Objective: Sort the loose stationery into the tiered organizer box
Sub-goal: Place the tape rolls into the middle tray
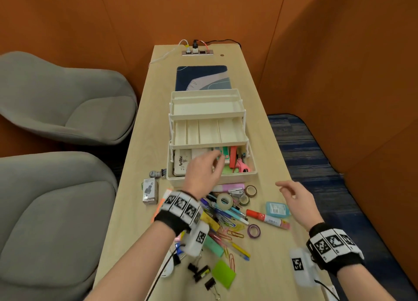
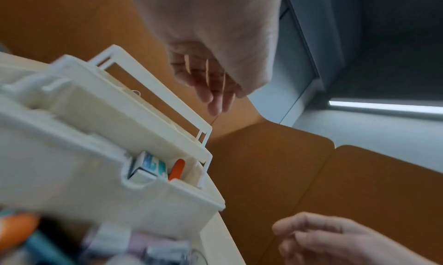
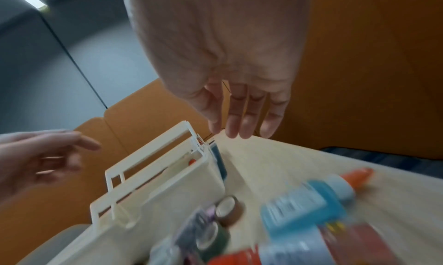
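The cream tiered organizer point(image 1: 236, 178) stands open on the wooden table, its two upper trays swung back and bare. Its bottom tier holds an Artline box point(image 1: 182, 162), a red item point(image 1: 233, 157) and pink scissors point(image 1: 242, 166). My left hand point(image 1: 218, 162) hovers over that tier with relaxed fingers point(image 2: 215, 98) and holds nothing. My right hand point(image 1: 282, 188) floats open to the right of the organizer point(image 3: 167, 193), its fingers point(image 3: 239, 125) straight and empty. Loose pens point(image 1: 226, 212), tape rolls point(image 1: 225, 201), a glue stick point(image 1: 268, 219) and a blue case point(image 1: 277, 209) lie in a pile in front of the box.
Binder clips point(image 1: 199, 271), a green sticky pad point(image 1: 223, 274) and paper clips point(image 1: 235, 234) lie near the front edge. A small packaged box point(image 1: 150, 191) sits left of the organizer. A mouse pad point(image 1: 203, 77) and power strip point(image 1: 197, 51) lie behind it. Grey chairs point(image 1: 67, 97) stand left.
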`<state>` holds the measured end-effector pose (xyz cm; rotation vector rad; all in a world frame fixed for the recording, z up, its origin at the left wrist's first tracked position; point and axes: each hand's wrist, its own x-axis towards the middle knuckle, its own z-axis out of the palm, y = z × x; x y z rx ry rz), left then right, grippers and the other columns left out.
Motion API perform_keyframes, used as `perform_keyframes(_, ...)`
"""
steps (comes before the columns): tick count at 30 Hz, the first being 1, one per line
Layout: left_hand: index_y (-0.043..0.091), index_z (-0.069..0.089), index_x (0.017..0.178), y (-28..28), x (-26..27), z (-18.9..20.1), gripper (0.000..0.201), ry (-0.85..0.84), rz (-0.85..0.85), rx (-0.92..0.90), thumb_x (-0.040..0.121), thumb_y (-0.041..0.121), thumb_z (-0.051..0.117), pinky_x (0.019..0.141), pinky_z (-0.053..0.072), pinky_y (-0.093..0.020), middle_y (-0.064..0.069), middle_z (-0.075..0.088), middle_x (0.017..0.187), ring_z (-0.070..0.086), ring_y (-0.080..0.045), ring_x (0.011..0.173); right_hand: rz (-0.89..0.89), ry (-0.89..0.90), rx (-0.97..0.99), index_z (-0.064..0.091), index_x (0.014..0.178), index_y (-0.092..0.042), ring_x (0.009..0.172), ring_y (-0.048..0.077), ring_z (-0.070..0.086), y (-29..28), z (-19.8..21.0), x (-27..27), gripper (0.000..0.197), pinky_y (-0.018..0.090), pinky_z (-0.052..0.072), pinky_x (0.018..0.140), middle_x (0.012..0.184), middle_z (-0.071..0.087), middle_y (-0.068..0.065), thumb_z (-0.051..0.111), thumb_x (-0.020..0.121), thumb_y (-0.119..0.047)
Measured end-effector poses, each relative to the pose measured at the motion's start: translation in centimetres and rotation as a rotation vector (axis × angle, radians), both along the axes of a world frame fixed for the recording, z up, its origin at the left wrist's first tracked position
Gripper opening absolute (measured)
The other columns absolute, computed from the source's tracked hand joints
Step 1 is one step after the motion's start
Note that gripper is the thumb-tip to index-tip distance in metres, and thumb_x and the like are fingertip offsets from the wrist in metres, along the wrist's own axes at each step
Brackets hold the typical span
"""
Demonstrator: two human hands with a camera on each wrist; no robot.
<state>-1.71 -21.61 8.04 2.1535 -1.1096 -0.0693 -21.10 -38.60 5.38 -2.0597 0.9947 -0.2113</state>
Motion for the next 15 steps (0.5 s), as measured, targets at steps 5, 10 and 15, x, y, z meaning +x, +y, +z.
perform_keyframes(5,0.018,0.059,0.079,7.8,-3.9,-3.7,0.027,0.076,0.064,0.088,0.096,0.034,0.047,0.055,0.036,-0.027,0.007,0.056,0.063,0.049,-0.008,0.057,0.062,0.088,0.088,0.064,0.104,-0.019,0.091,0.013,0.056,3.2,-3.4,-3.8,0.021,0.025,0.046,0.078,0.107,0.059,0.002,0.048,0.095,-0.009)
perform_keyframes(10,0.020,0.062,0.081,15.4,-5.2,-7.2,0.022,0.192,0.305,0.263,0.095,0.033,0.051,0.056,0.043,-0.029,0.004,0.060,0.066,0.054,-0.012,0.060,0.164,0.141,0.154,0.064,0.094,-0.027,0.085,0.018,0.059,6.1,-5.8,-5.4,0.025,0.026,0.048,0.074,0.099,0.059,0.003,0.049,0.093,-0.007)
perform_keyframes(15,0.027,0.058,0.080,20.2,-6.2,-8.2,0.016,0.259,0.417,0.344,0.094,0.033,0.052,0.056,0.042,-0.030,0.004,0.056,0.063,0.053,-0.016,0.060,0.286,0.177,0.166,0.064,0.085,-0.031,0.082,0.012,0.056,7.8,-6.5,-4.9,0.030,0.034,0.049,0.086,0.090,0.063,-0.008,0.050,0.090,-0.005)
